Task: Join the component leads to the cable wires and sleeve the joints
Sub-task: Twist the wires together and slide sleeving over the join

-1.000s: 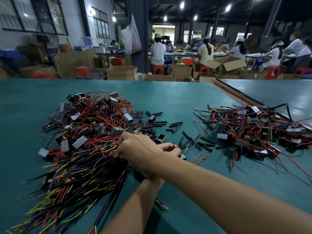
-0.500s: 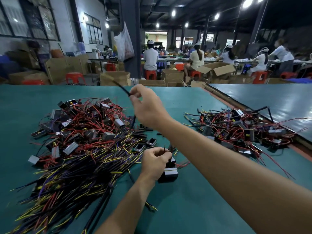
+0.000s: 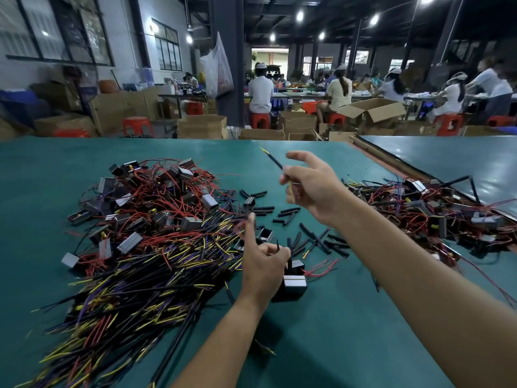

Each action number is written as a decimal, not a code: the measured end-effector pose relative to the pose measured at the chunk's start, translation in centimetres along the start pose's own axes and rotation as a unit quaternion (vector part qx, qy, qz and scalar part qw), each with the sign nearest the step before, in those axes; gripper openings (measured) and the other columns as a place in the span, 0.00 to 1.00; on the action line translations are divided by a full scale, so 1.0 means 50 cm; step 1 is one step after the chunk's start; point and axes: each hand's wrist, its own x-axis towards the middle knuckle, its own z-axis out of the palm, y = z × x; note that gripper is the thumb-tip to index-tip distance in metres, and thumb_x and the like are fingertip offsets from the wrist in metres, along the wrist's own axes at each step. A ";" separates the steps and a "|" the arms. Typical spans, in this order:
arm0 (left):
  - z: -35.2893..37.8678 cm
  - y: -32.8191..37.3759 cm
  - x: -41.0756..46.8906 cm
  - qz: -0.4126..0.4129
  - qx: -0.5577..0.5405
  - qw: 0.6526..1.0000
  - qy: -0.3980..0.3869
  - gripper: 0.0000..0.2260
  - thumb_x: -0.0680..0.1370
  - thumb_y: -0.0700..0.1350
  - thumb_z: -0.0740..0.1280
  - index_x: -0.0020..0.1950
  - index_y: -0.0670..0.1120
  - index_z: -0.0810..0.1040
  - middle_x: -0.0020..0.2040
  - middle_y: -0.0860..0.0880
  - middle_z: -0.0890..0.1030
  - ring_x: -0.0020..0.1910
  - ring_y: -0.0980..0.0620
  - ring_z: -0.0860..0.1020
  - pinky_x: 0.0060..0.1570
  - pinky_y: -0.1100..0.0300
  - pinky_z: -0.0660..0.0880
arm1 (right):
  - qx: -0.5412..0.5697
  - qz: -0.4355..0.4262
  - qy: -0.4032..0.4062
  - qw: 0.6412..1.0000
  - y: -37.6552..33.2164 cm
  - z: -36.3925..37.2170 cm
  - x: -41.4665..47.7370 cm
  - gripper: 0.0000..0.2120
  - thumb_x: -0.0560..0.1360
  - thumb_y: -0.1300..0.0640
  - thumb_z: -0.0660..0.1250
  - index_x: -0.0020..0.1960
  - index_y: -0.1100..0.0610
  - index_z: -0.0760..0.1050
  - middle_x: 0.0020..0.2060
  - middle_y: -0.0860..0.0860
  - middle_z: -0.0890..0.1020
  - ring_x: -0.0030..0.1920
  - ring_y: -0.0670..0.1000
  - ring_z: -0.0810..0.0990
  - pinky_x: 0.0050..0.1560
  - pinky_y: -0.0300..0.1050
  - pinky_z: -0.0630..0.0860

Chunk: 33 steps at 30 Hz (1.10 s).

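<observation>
On a green table, heaps of loose cables and unjoined components are lying at the left, with a smaller wired pile at the right, so most joining seems to be waiting. The right hand is pinching one black cable aloft, index finger straight. The left hand, index raised and other fingers curled, is pinching a thin black strand above a black component near centre.

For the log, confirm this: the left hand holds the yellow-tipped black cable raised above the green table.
Wrong hand: in the head view the right hand holds the yellow-tipped black cable raised above the green table. The left hand is lower, pinching a thin black strand.
</observation>
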 end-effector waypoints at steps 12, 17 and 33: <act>0.010 -0.005 0.009 0.020 0.121 0.991 0.062 0.17 0.73 0.40 0.70 0.60 0.50 0.73 0.28 0.55 0.75 0.27 0.56 0.71 0.35 0.60 0.70 | 0.186 -0.005 0.003 0.983 0.146 -0.160 -0.046 0.07 0.71 0.68 0.63 0.48 0.61 0.76 0.32 0.54 0.80 0.25 0.47 0.73 0.26 0.37 0.72; 0.011 0.015 0.002 0.086 0.158 0.983 0.024 0.08 0.72 0.46 0.72 0.34 0.45 0.80 0.28 0.55 0.77 0.29 0.57 0.73 0.33 0.62 0.70 | 0.174 -0.032 0.043 0.983 0.131 -0.200 -0.051 0.08 0.74 0.57 0.64 0.48 0.60 0.79 0.24 0.48 0.71 0.24 0.45 0.68 0.23 0.36 0.67; 0.025 -0.006 -0.001 0.066 0.142 0.985 -0.073 0.06 0.69 0.38 0.77 0.35 0.41 0.81 0.30 0.51 0.79 0.30 0.55 0.74 0.34 0.59 0.73 | 0.035 0.045 0.040 0.998 0.159 -0.187 -0.045 0.09 0.77 0.61 0.68 0.57 0.55 0.78 0.29 0.48 0.79 0.23 0.45 0.70 0.27 0.38 0.70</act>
